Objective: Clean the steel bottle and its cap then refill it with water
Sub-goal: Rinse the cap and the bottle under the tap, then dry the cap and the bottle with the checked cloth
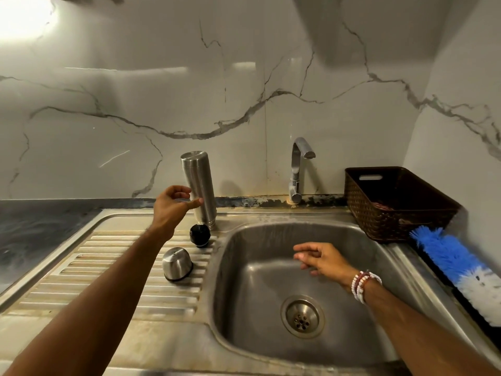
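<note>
The left arm reaches forward over the drainboard [70, 270] left of the sink basin [244, 267]; the left hand [170, 207] is held loosely open at the basin's back left corner, fingers gently curved above, thumb stretched out to the right; it grips nothing. The steel bottle [198, 180] stands mouth down at that same back left corner, just right of the hand; the thumb tip crosses the front of its lower body, though whether it touches cannot be told. The black stopper [200, 234] sits just in front of the bottle at the basin's left rim; the steel cap [177, 264] rests dome up on the drainboard ridges, nearer the camera and left of the basin. The right arm comes in over the basin's right side; the right hand [322, 260], blurred, hovers above the basin with fingers straight and empty, bead bracelets [363, 283] on the wrist. The tap [298, 169] rises behind the basin; a brown basket [398, 202] and a blue-and-white brush [455, 267] lie to its right.
</note>
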